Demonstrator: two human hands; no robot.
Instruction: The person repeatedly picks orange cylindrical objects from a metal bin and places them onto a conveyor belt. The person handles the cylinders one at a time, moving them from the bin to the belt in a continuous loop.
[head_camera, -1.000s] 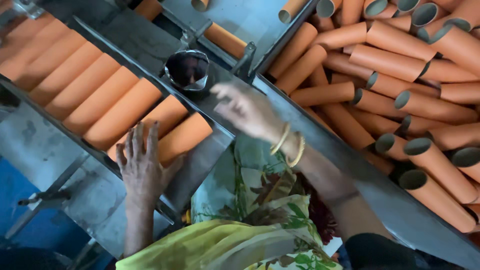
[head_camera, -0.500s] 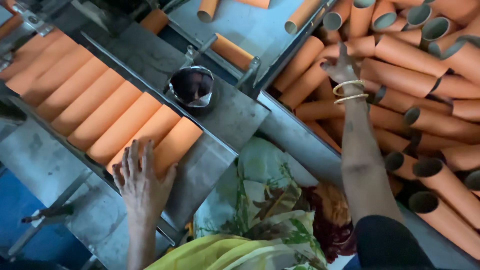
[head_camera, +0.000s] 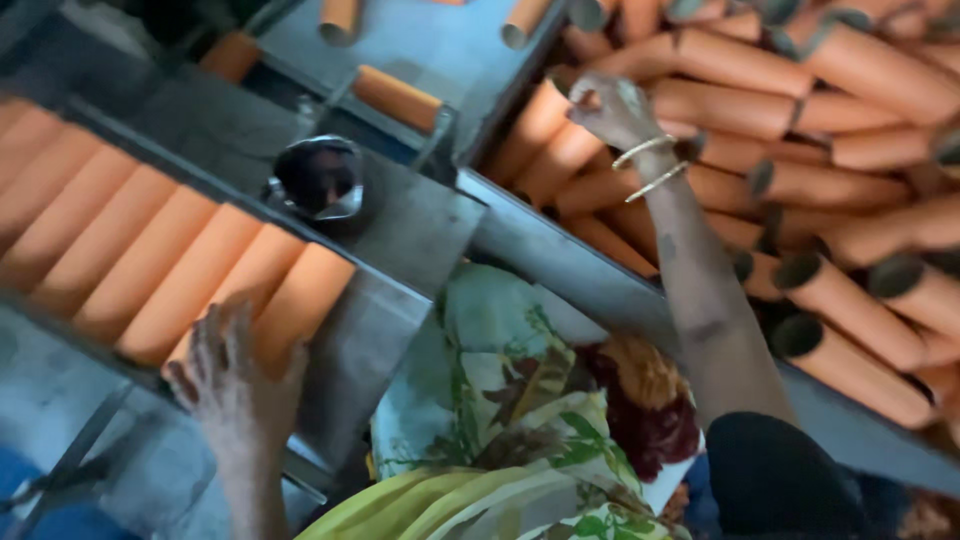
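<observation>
Grey metal machine bed (head_camera: 420, 215) fills the middle, with a slanted tray of orange cardboard tubes (head_camera: 150, 260) laid side by side along its left edge. Her left hand (head_camera: 235, 375) rests spread, fingers wide, on the end of the nearest tube (head_camera: 300, 300) at the tray's near corner. Her right hand (head_camera: 615, 110), bangles at the wrist, reaches into the heap of loose tubes (head_camera: 800, 150) in the bin on the right, fingers curled around one; the grip is blurred. A shiny metal cup (head_camera: 318, 178) stands just beyond the tray.
</observation>
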